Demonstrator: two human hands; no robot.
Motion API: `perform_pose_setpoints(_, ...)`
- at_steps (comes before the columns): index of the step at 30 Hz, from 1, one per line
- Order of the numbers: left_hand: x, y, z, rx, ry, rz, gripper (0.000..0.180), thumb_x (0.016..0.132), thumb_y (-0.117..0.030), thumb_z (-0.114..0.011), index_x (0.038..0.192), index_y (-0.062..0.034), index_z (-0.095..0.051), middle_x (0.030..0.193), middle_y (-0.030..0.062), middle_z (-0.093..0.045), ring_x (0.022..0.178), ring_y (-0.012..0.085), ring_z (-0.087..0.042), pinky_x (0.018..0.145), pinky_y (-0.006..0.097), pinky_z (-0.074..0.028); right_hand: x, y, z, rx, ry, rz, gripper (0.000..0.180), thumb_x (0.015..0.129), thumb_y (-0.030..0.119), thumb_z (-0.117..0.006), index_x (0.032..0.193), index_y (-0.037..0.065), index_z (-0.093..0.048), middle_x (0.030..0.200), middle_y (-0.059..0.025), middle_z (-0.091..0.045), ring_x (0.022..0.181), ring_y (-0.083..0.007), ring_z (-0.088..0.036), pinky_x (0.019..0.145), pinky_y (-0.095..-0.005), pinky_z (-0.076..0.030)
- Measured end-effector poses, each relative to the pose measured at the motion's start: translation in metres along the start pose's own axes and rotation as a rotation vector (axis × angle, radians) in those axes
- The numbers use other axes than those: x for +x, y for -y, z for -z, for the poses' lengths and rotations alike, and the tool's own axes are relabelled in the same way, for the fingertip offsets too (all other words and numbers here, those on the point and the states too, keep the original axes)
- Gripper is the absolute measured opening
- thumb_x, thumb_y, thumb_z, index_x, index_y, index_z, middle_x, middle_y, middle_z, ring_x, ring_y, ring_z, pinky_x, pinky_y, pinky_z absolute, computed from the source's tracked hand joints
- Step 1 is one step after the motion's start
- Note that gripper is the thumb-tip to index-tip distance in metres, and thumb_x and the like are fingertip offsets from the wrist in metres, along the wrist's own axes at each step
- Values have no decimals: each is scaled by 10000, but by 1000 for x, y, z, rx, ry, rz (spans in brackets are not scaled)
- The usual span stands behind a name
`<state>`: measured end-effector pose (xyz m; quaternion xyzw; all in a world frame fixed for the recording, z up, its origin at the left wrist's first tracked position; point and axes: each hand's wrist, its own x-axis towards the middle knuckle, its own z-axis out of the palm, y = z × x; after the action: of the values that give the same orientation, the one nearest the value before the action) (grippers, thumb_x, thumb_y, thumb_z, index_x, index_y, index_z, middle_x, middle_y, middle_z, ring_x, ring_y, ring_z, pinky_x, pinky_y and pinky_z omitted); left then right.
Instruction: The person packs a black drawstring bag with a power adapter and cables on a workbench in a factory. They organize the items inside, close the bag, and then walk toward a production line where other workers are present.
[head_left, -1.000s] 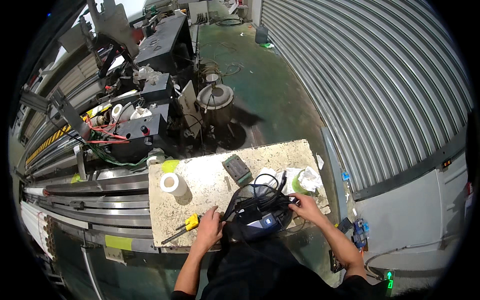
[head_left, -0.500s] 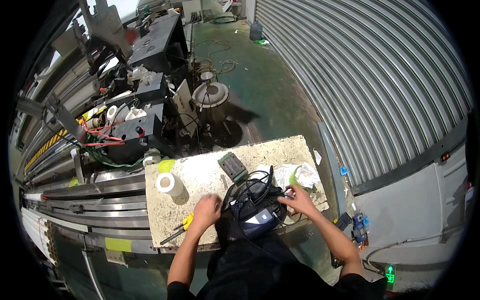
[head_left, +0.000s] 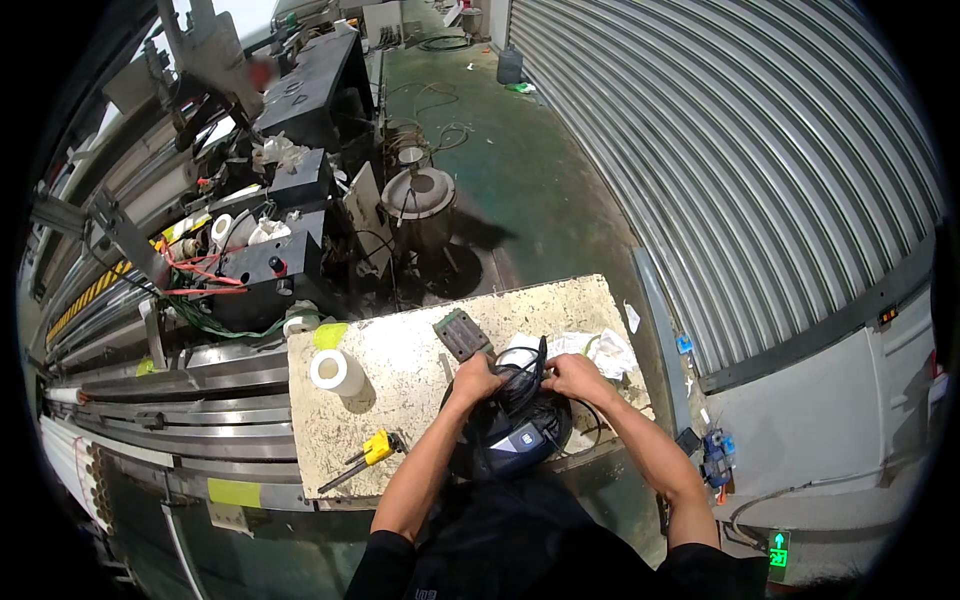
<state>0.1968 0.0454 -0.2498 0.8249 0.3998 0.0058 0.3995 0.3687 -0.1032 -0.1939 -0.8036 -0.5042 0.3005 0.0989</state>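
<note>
A dark bag-like bundle lies at the near edge of the worn, cream-topped table. Piled in it are a coil of black cable and a blue and white device. My left hand is closed at the coil's far left side; what its curled fingers grip is hidden. On the other side, the fingers of my right hand pinch the black cable. Just beyond my left hand sits a dark grey rectangular block with several holes.
A white roll and a yellow-handled tool set lie left on the table. Crumpled white paper lies to the right. Machinery stands left, a round metal pot beyond, and a ribbed shutter runs along the right.
My left hand has moved right and away from me, from beside the yellow tool set to the cable coil. My right hand has shifted slightly left and farther away, closer to the coil.
</note>
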Motion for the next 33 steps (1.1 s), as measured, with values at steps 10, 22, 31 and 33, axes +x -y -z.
perform_pose_setpoints(10, -68, -13, 42, -364, 218, -371, 432, 831, -43, -672, 1233, -112, -528, 814, 108, -620, 733, 281, -609, 689, 381, -479, 4, -34, -14, 736, 39, 98, 215, 797, 83, -669, 997, 3, -671, 784, -38, -646, 734, -128, -585, 658, -282, -463)
perform_pose_setpoints(22, -48, -13, 33, -39, 225, -559, 384, 814, -68, -653, 1195, -82, -609, 896, 186, -661, 883, 381, -639, 760, 444, -505, -9, -15, 3, 739, 19, 251, 173, 911, 152, -693, 1001, 22, -623, 867, 19, -622, 814, -80, -560, 741, -252, -448)
perform_pose_setpoints(31, -23, -39, 40, -47, 713, -15, 702, 979, -630, -355, 1325, -62, -580, 1324, 203, -587, 1251, 341, -539, 1057, 398, -397, 4, -47, 18, 1115, 349, -110, 348, 1017, 328, -526, 1155, 52, -686, 1032, -38, -691, 968, -130, -630, 841, -254, -467)
perform_pose_setpoints(33, -22, -35, 45, -35, 731, -55, 858, 936, -745, -259, 1412, -69, -491, 1403, 186, -529, 1327, 325, -469, 1110, 372, -339, -17, -48, 12, 483, -264, 91, 293, 999, 244, -520, 1080, 27, -700, 957, -80, -710, 915, -154, -662, 791, -278, -498)
